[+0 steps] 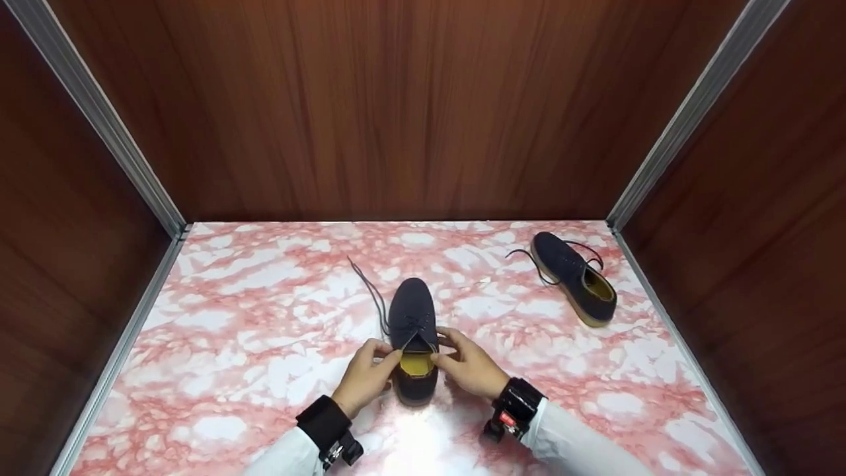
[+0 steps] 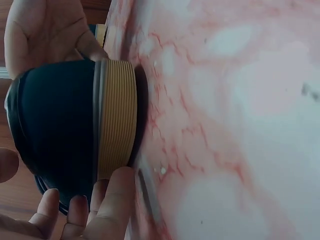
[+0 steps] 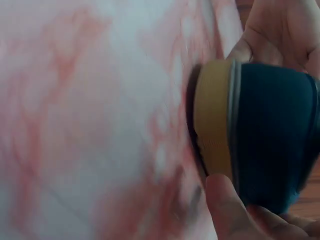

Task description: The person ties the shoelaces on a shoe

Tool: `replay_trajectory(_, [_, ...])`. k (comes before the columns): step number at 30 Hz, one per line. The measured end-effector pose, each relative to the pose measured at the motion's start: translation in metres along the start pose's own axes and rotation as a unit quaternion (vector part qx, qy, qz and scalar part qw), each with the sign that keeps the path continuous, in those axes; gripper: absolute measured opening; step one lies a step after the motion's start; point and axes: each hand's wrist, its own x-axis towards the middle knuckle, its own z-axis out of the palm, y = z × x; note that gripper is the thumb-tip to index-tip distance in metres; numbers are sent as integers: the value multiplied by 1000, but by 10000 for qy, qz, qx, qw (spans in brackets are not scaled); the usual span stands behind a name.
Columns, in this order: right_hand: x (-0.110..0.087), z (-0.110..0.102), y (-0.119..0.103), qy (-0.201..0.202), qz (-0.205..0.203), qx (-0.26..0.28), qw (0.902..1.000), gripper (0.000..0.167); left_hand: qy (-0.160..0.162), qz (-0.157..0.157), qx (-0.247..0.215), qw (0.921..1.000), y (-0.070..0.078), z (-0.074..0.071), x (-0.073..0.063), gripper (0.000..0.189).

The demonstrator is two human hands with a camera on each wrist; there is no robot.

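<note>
A dark navy lace-up shoe [image 1: 411, 304] with a yellow insole [image 1: 416, 363] stands upright on the table, toe pointing away from me. My left hand [image 1: 365, 373] grips its left side, thumb at the collar and fingers along the outside. On the opposite side my right hand [image 1: 474, 369] holds it the same way, its thumb at the opening's rim. Both wrist views show the heel [image 2: 55, 115] and the ribbed tan sole [image 3: 214, 120] from behind, with fingertips low against the sides. A loose lace [image 1: 371, 285] trails off to the shoe's left.
The matching shoe [image 1: 572, 274] stands at the back right, angled, its laces loose on both sides. The red-and-white marbled table [image 1: 264, 317] is enclosed by brown wood-look panels [image 1: 410, 112] at the back and sides, with grey metal rails [image 1: 125, 139] at the corners.
</note>
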Motion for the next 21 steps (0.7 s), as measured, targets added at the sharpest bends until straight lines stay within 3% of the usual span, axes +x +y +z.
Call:
replay_trajectory(6, [16, -10, -16, 83, -639, -1187, 9908, 53, 53, -391, -73, 9992, 1, -4, 7, 34])
replay_trajectory(11, [35, -10, -32, 112, -1052, -1981, 9744, 42, 298, -285, 342, 9986, 5, -5, 18, 30])
replay_trajectory(13, [41, -9, -37, 41, -1065, -2344, 9663, 38, 349, -329, 320, 9983, 7, -5, 23, 29])
replay_trajectory(16, [48, -7, -42, -108, -911, -2858, 9539, 33, 289, -578, -98, 9979, 9, -4, 29, 30])
replay_trajectory(21, [56, -6, -50, -303, -848, -3290, 9400, 28, 212, -837, -393, 9955, 14, -3, 35, 33])
